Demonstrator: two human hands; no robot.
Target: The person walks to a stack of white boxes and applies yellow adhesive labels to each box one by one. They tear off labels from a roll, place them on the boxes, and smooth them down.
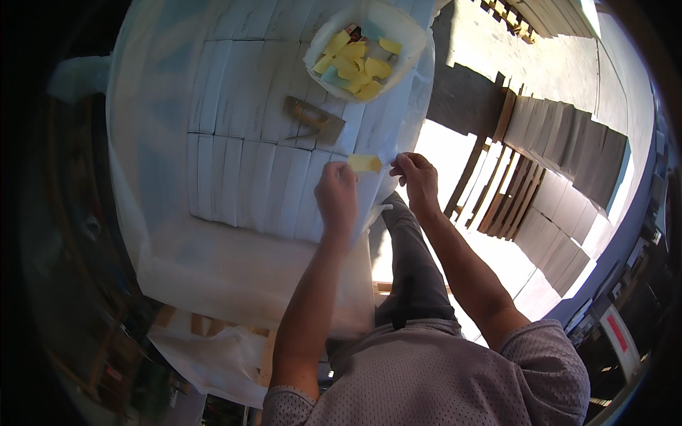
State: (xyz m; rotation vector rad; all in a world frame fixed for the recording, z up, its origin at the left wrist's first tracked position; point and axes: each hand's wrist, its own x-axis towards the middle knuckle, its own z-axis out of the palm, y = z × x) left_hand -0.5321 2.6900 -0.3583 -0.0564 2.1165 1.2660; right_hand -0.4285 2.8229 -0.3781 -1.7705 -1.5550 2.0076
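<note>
- Head view: slip (pixel 365 164), yellow, between the hands, over white boxes (pixel 273 183).
- Left hand (pixel 336 190): fingers apparently pinching the slip's left end; blurred.
- Right hand (pixel 418 177): fingers bunched just beside the slip's right end; cannot tell if pinching anything. A one-sided hold could let the slip curl or drop.
- Trowel (pixel 321 126), on boxes: a stray knuckle could knock it.
- Tub (pixel 410 58), yellow scraps (pixel 351 69) inside: a bump could spill them.
</note>
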